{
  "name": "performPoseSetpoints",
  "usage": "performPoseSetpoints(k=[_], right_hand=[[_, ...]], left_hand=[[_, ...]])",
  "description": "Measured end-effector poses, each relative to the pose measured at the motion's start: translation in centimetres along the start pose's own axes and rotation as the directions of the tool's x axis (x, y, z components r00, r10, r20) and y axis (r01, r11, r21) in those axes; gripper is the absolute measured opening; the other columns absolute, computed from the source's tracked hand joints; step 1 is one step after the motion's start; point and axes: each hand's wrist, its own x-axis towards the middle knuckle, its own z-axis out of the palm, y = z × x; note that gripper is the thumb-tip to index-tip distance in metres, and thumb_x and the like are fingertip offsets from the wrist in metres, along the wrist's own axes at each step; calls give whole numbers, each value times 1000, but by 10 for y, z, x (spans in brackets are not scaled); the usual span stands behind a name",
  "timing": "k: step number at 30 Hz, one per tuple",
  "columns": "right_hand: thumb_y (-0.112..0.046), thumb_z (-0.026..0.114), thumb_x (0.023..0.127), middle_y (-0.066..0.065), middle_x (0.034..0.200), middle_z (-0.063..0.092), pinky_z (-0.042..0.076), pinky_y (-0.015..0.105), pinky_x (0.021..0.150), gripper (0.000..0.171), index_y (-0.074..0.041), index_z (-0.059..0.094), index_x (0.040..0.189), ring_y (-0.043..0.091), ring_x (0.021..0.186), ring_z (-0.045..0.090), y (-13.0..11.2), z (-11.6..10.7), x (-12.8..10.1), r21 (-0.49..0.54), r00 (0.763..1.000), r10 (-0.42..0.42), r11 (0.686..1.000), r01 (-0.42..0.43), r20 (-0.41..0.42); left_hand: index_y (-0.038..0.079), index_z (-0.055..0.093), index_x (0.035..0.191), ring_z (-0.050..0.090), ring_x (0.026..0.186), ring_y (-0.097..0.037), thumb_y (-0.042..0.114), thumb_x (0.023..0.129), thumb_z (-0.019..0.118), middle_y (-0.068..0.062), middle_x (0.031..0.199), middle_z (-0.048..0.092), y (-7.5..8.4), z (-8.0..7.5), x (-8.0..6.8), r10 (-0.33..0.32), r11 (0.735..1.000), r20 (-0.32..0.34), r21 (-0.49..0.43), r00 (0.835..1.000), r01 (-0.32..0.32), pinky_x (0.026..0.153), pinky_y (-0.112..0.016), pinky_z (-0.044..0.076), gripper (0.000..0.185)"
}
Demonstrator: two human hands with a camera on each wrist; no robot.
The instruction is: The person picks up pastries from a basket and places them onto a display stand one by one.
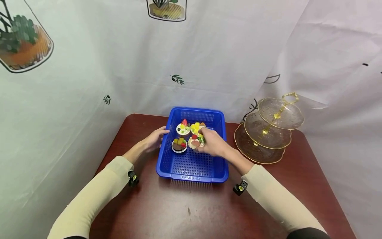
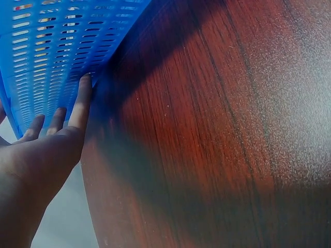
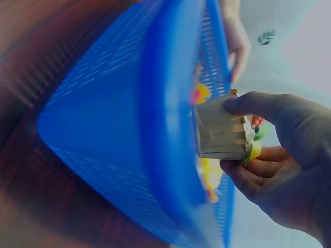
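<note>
Up close, the right hand (image 1: 213,143) is inside the blue basket (image 1: 191,166), its thumb and fingers curled round a cupcake (image 1: 195,142) in a pale pleated paper cup; the right wrist view shows the thumb (image 3: 258,103) across the cup's side and the fingers beneath, with the cup just above the basket's rim. Three other cupcakes sit in the far half of the basket: a chocolate one (image 1: 179,145) just left of the held one, a white one with a strawberry (image 1: 183,128) behind it, and a yellow-topped one (image 1: 197,127) next to that, close to the right hand's fingertips. The basket's near half is bare mesh.

The left hand (image 1: 155,138) lies against the basket's left outer wall with fingers straight and relaxed, gripping nothing; in the left wrist view the fingers (image 2: 81,103) rest flat along the blue mesh where it meets the table (image 1: 185,212).

To the right of the basket, apart from it, stands a three-tier glass stand (image 1: 268,132) with gold edges, close to the table's right edge. Bare wood stretches between the basket's near rim and the person's sleeves.
</note>
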Motion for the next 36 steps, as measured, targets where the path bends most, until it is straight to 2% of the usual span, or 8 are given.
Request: performPoseSetpoints(k=[8,18,21,24,27,30,33,36], right_hand=[[-28,92,82,14,122,69,58,42,90,71,5,59,136,25,103,66,-12,-29,-25,21,996,-26,999,28,-80],[-24,95,79,10,115,70,57,40,82,66,-2,60,131,22,94,66,-15,-65,-64,11,982,-34,999,37,-186],[-20,95,79,12,116,71,57,41,80,67,0,60,133,23,94,66,-12,-76,-75,25,972,-20,999,26,-235],[-18,95,79,13,119,71,56,46,84,67,-1,61,134,26,98,67,-8,-86,-85,52,956,11,999,5,-294],[-17,94,80,14,120,71,56,45,89,64,-1,63,133,28,103,70,-5,-96,-94,85,936,42,996,-13,-348],[-13,94,80,16,120,71,56,28,91,62,1,63,133,32,105,72,-1,-106,-102,124,915,58,992,-9,-400],[-7,93,78,18,120,72,49,12,91,63,3,63,133,32,107,72,2,-116,-108,143,886,68,990,-2,-459],[-6,93,79,17,119,73,46,7,90,64,1,63,135,23,106,70,5,-125,-113,152,857,102,988,-28,-505]], left_hand=[[8,27,161,66,109,-21,28,115,37,-31,154,45,0,0,-1,1,1000,7,-4,1000,-1,85,-40,58,51],[9,27,162,68,107,-21,28,115,38,-31,153,45,-3,0,0,8,1000,11,-24,1000,-8,84,-41,59,52],[8,25,163,67,108,-20,28,115,38,-32,154,44,-3,0,0,13,1000,14,-25,1000,-12,85,-41,59,53],[9,25,163,67,109,-20,28,115,39,-31,154,44,-4,0,0,15,1000,6,-25,1000,-15,85,-42,59,54],[10,24,163,67,108,-20,27,115,39,-31,153,44,-4,0,1,11,1000,-2,-29,1000,-11,84,-42,58,54],[11,25,163,66,108,-20,27,115,39,-30,153,44,-4,1,1,5,999,-9,-34,1000,-5,84,-41,58,53],[11,25,162,66,109,-21,28,114,39,-29,154,44,-4,1,1,2,1000,-15,-31,1000,-2,84,-41,58,53],[11,24,163,65,110,-21,29,114,39,-28,155,44,-4,1,2,5,1000,-15,-21,1000,-5,85,-41,58,54]])
